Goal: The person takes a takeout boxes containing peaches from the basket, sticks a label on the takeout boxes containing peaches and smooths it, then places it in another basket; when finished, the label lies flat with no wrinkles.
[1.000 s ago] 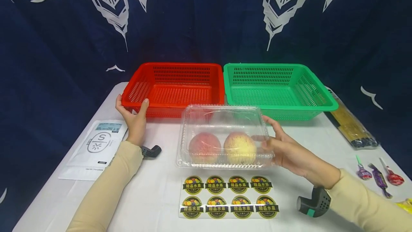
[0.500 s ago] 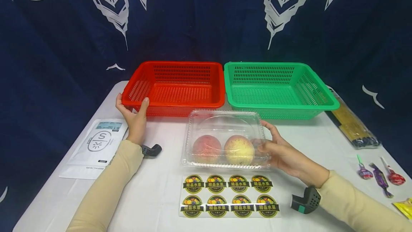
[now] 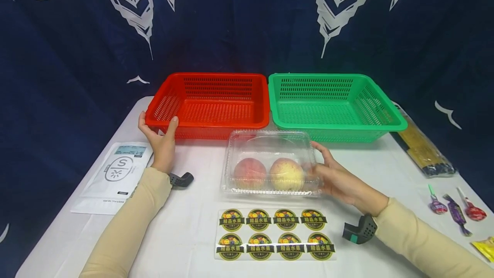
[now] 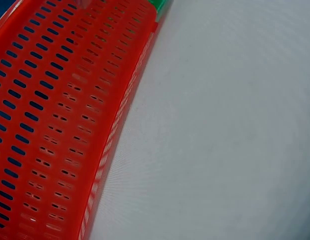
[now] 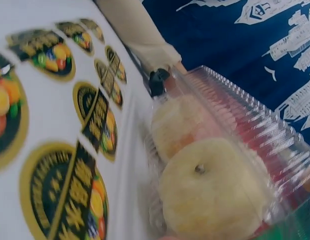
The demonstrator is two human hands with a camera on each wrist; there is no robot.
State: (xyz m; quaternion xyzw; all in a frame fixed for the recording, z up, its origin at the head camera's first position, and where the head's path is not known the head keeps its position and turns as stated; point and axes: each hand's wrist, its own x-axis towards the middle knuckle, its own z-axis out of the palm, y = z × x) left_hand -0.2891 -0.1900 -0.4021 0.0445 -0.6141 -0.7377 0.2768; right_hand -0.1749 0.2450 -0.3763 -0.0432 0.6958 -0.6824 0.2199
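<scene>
My left hand (image 3: 161, 145) grips the front left corner of a red plastic basket (image 3: 206, 124), thumb over the front rim and fingers at the left side. In the left wrist view the slotted wall of the red basket (image 4: 55, 100) fills the left part. With my right hand (image 3: 339, 179) I hold the right end of a clear plastic clamshell box (image 3: 270, 146), its lid down. Two round peach-like fruits lie inside, a red one (image 3: 250, 171) and a yellow one (image 3: 287, 174). The right wrist view shows the pale fruit (image 5: 210, 190) close up through the clear wall.
A green basket (image 3: 339, 134) adjoins the red one. In front of the box lies a sheet of round fruit stickers (image 3: 275, 234). White packets (image 3: 119, 170) lie at left. At right are a wrapped bundle (image 3: 424, 149), lollipops (image 3: 474, 213) and wrapped candies (image 3: 457, 213).
The clamshell box has shifted slightly right, and its front edge now sits farther from the sticker sheet. My right forearm has swung a little left. The left hand keeps its place on the basket.
</scene>
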